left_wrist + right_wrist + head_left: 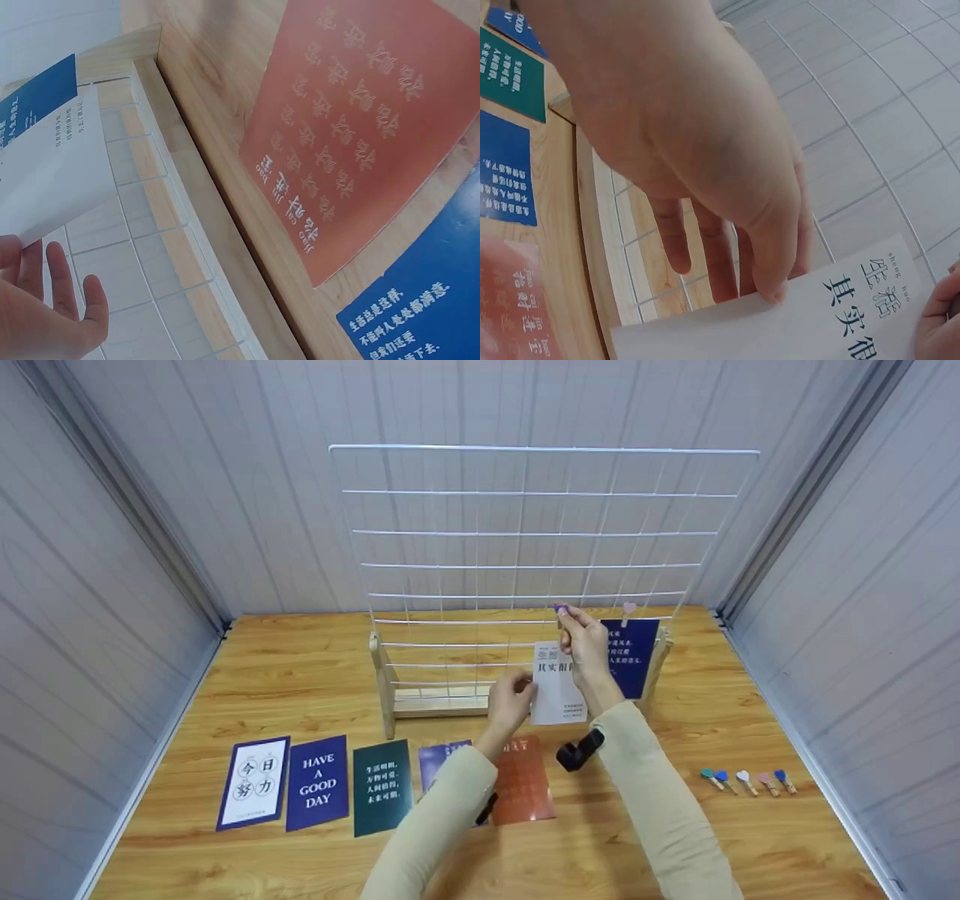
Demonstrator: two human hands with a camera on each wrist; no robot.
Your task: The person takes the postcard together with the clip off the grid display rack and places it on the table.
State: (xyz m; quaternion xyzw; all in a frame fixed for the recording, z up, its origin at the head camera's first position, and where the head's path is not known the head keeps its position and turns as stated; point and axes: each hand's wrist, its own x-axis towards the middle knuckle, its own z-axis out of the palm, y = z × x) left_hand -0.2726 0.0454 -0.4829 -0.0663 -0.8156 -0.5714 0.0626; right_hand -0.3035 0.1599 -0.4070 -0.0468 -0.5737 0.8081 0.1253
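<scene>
A white card (551, 690) with dark lettering stands upright against the lower part of the white wire grid (450, 564). My left hand (510, 703) pinches its left edge between thumb and fingers, as the right wrist view also shows. Above the card's top edge, my right hand (587, 649) pinches a clothespin with a purple heart (560, 607). The right hand covers part of the card's upper right, and whether the clothespin bites the card cannot be seen. Just right of it, a dark blue card (634, 660) hangs from a pink heart clothespin (629, 611).
Along the table front lie several cards, among them a green card (382, 787) and an orange card (523, 784); my left sleeve partly covers a blue-purple one. Several heart clothespins (742, 780) lie at the right. The grid stands in a wooden base (439, 705) before a panelled wall.
</scene>
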